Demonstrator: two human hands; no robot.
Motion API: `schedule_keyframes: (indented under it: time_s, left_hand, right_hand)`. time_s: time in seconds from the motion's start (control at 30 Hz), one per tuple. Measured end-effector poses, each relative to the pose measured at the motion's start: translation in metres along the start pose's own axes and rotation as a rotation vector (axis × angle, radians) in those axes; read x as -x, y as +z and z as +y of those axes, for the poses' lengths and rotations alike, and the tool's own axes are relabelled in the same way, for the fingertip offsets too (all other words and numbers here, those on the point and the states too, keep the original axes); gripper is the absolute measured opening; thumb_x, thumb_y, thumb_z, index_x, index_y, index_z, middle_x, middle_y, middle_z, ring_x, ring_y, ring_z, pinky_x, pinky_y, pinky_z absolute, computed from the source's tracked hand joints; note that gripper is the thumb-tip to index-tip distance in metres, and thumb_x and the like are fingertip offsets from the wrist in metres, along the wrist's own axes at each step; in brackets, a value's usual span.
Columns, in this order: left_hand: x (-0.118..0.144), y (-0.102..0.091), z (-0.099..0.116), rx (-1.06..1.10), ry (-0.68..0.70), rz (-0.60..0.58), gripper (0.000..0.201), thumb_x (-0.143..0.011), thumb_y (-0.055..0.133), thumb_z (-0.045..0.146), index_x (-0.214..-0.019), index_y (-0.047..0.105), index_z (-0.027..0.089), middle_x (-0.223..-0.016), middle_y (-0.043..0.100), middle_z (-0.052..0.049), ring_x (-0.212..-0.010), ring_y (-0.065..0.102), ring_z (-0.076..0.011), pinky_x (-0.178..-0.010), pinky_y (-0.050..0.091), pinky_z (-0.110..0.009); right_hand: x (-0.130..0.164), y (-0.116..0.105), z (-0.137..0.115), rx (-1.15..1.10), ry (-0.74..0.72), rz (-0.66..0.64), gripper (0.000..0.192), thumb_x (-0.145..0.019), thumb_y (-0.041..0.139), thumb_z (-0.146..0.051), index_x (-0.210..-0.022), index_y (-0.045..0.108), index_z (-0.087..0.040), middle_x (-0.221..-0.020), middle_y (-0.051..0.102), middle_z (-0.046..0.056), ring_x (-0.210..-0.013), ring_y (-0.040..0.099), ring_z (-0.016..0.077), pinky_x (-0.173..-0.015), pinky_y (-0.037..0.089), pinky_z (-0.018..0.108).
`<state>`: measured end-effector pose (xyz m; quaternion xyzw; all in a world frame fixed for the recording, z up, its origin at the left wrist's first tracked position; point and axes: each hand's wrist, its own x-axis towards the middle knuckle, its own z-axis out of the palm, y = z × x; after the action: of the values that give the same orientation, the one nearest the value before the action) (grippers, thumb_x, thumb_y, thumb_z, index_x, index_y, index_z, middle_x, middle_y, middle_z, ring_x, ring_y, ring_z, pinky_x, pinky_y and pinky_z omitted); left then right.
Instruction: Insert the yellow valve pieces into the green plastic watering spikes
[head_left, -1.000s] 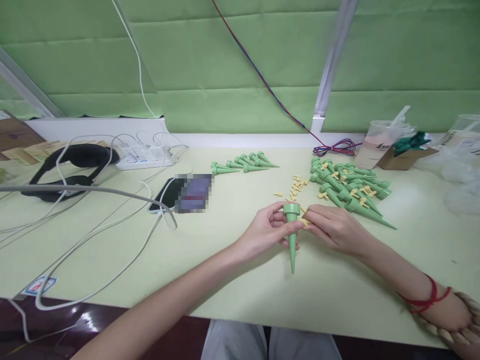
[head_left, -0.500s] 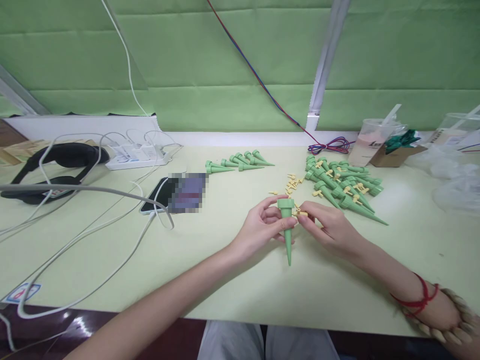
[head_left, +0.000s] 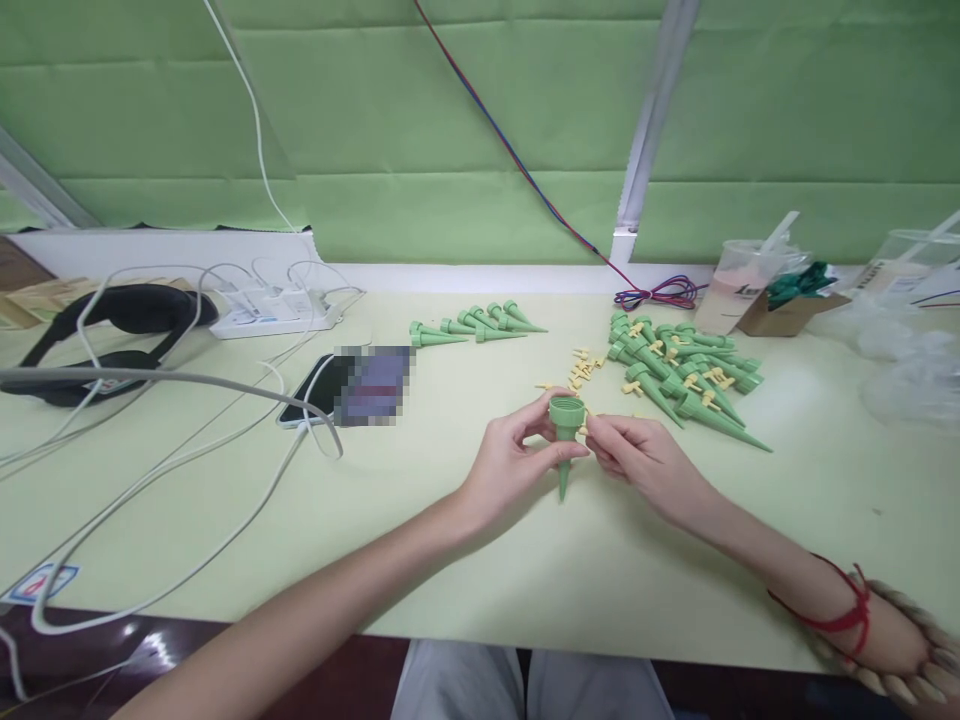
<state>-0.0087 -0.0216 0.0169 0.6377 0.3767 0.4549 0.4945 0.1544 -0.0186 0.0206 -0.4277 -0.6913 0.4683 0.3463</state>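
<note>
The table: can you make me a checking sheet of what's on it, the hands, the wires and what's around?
Surface: pale table, with a sticker near its front left corner.
Work things: a heap of green spikes at right, with loose yellow pieces beside it; a smaller group of spikes farther left.
Clutter: phone, headphones, two drink cups, small box.
Left hand: holds one spike, wide end up.
Right hand: fingertips pinched beside that spike, seemingly on a mostly hidden yellow piece.
Cables: gray cable and white cords at left, plus a power strip; red-and-blue wire bundled behind.
Surroundings: green curtain behind.
Other people: nothing seen.
</note>
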Motion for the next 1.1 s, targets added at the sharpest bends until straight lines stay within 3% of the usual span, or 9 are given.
schedule_keyframes:
  time_s: [0.1, 0.2, 0.33, 0.43, 0.53, 0.63, 0.77, 0.93, 1.1]
  left_hand:
    - [0.001, 0.0, 0.0, -0.137, 0.093, 0.032, 0.041, -0.068, 0.065, 0.023, -0.109, 0.059, 0.02, -0.099, 0.059, -0.003, -0.076, 0.05, -0.0105, -0.061, 0.047, -0.018]
    - [0.001, 0.001, 0.0, -0.101, 0.058, 0.028, 0.043, -0.068, 0.065, 0.024, -0.111, 0.058, 0.019, -0.094, 0.06, -0.003, -0.076, 0.052, -0.0113, -0.063, 0.048, -0.02]
    - [0.0, 0.003, 0.003, 0.123, -0.139, 0.005, 0.05, -0.069, 0.066, 0.032, -0.116, 0.053, 0.019, -0.082, 0.062, -0.003, -0.068, 0.059, -0.0124, -0.059, 0.049, -0.021]
    - [-0.001, 0.002, 0.007, 0.207, -0.204, 0.019, 0.05, -0.067, 0.067, 0.036, -0.113, 0.055, 0.02, -0.083, 0.062, -0.003, -0.064, 0.061, -0.0118, -0.055, 0.049, -0.02]
    - [-0.002, -0.001, 0.009, 0.232, -0.212, 0.006, 0.042, -0.066, 0.067, 0.039, -0.103, 0.061, 0.018, -0.08, 0.062, -0.003, -0.069, 0.061, -0.0137, -0.055, 0.05, -0.022]
    - [-0.002, -0.002, 0.007, 0.2, -0.227, -0.034, 0.039, -0.067, 0.066, 0.039, -0.098, 0.062, 0.016, -0.076, 0.061, -0.003, -0.068, 0.059, -0.0125, -0.055, 0.05, -0.021]
    - [-0.001, -0.002, 0.001, 0.136, -0.192, -0.053, 0.048, -0.066, 0.068, 0.036, -0.11, 0.058, 0.019, -0.076, 0.06, -0.001, -0.066, 0.056, -0.0105, -0.055, 0.049, -0.019]
    - [0.002, -0.002, 0.002, 0.0, -0.031, -0.037, 0.04, -0.068, 0.066, 0.032, -0.103, 0.062, 0.015, -0.082, 0.058, -0.003, -0.072, 0.05, -0.0119, -0.06, 0.049, -0.021]
    - [0.004, -0.002, 0.006, -0.12, 0.061, 0.039, 0.044, -0.067, 0.066, 0.03, -0.108, 0.061, 0.017, -0.09, 0.06, -0.003, -0.075, 0.051, -0.0132, -0.061, 0.049, -0.02]
  right_hand:
    - [-0.002, 0.004, -0.001, -0.36, 0.233, -0.128, 0.042, -0.085, 0.036, -0.049, -0.056, 0.026, -0.02, -0.05, 0.018, -0.008, -0.043, 0.015, 0.0058, -0.041, 0.016, 0.021]
    - [-0.002, 0.006, 0.0, -0.386, 0.268, -0.138, 0.042, -0.085, 0.035, -0.049, -0.055, 0.029, -0.02, -0.046, 0.019, -0.009, -0.04, 0.017, 0.0055, -0.04, 0.02, 0.02]
    - [-0.001, 0.001, 0.005, 0.107, -0.064, 0.095, 0.043, -0.085, 0.039, -0.049, -0.055, 0.043, -0.017, -0.046, 0.038, -0.004, -0.043, 0.035, 0.0081, -0.044, 0.031, 0.022]
    - [-0.003, -0.007, 0.008, 0.389, -0.305, 0.25, 0.024, -0.081, 0.052, -0.042, -0.08, 0.055, -0.018, -0.064, 0.055, 0.0, -0.051, 0.047, 0.0102, -0.047, 0.037, 0.022]
    - [-0.006, -0.015, 0.009, 0.479, -0.508, 0.213, 0.017, -0.084, 0.051, -0.032, -0.093, 0.058, -0.019, -0.083, 0.063, 0.006, -0.066, 0.057, 0.0135, -0.053, 0.044, 0.023]
    - [-0.01, -0.023, 0.01, 0.59, -0.712, 0.151, 0.013, -0.086, 0.048, -0.023, -0.088, 0.06, -0.017, -0.08, 0.064, 0.007, -0.071, 0.058, 0.0149, -0.061, 0.047, 0.025]
    - [-0.009, -0.027, 0.013, 0.75, -0.849, 0.132, 0.016, -0.086, 0.045, -0.016, -0.088, 0.061, -0.016, -0.077, 0.064, 0.008, -0.07, 0.058, 0.0153, -0.061, 0.046, 0.026]
    - [-0.003, -0.016, 0.011, 0.647, -0.771, 0.183, 0.014, -0.084, 0.048, -0.016, -0.077, 0.06, -0.015, -0.067, 0.06, 0.006, -0.059, 0.052, 0.0129, -0.054, 0.042, 0.024]
    - [0.002, -0.005, 0.0, 0.41, -0.411, 0.107, 0.029, -0.086, 0.044, -0.028, -0.062, 0.055, -0.016, -0.054, 0.049, 0.001, -0.051, 0.041, 0.0101, -0.046, 0.032, 0.023]
